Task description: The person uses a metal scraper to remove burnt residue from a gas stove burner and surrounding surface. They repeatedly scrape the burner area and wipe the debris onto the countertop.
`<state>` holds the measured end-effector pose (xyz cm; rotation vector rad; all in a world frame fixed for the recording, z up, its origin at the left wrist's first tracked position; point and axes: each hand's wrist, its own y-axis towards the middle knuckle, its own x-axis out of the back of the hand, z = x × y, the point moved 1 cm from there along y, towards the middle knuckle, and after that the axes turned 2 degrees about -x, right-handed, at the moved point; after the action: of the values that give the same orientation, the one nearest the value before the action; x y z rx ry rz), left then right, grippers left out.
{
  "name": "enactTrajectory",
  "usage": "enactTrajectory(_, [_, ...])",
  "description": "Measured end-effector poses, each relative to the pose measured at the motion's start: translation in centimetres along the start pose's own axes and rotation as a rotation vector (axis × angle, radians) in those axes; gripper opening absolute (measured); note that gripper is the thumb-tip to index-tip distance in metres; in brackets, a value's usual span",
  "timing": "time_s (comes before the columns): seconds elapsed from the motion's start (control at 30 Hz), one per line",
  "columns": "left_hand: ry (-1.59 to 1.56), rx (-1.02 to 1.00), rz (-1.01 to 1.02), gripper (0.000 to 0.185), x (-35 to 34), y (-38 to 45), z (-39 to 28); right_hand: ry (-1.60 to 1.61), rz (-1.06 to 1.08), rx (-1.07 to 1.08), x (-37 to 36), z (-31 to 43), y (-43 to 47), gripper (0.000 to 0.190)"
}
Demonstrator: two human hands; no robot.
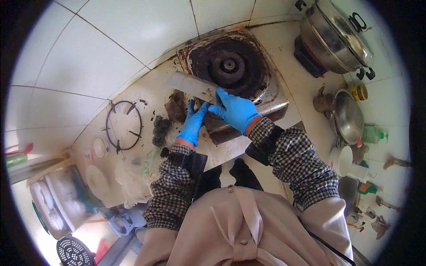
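Note:
A single-burner gas stove (229, 65), crusted with black and brown grime around its burner, stands before me against the tiled wall. My right hand (238, 108), in a blue glove, grips the near end of a flat, rectangular metal blade (191, 86), possibly a cleaver. The blade lies slantwise over the stove's left edge, its far end beyond it. My left hand (194, 123), also gloved in blue, is at the stove's front left corner, fingertips close to the blade; its hold is unclear. A dirty brown cloth or sponge (176, 106) and a dark scouring pad (162, 130) lie left of it.
A round pan support (108, 123) and black crumbs lie on the counter at left, with a clear plastic bag (131, 181) nearer me. To the right stand a large lidded steel pot (336, 40), a steel basin (349, 116) and a green pump bottle (371, 134).

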<state>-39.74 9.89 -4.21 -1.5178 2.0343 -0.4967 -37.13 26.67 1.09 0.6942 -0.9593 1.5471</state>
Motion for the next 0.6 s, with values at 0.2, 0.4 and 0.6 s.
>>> enactTrajectory(0.2, [-0.094, 0.055, 0.051, 0.096, 0.0, 0.9, -0.3, 0.035, -0.034, -0.095, -0.3, 1.0, 1.7, 0.066])
enactTrajectory(0.4, [-0.152, 0.045, 0.141, 0.086, 0.2, 1.8, 0.4, 0.121, 0.010, -0.239, -1.3, 2.2, 5.8, 0.066])
enactTrajectory(0.6, [-0.214, 0.002, 0.186, 0.102, 0.9, 2.8, 1.2, 0.188, -0.021, -0.237, -0.9, 2.9, 5.6, 0.067])
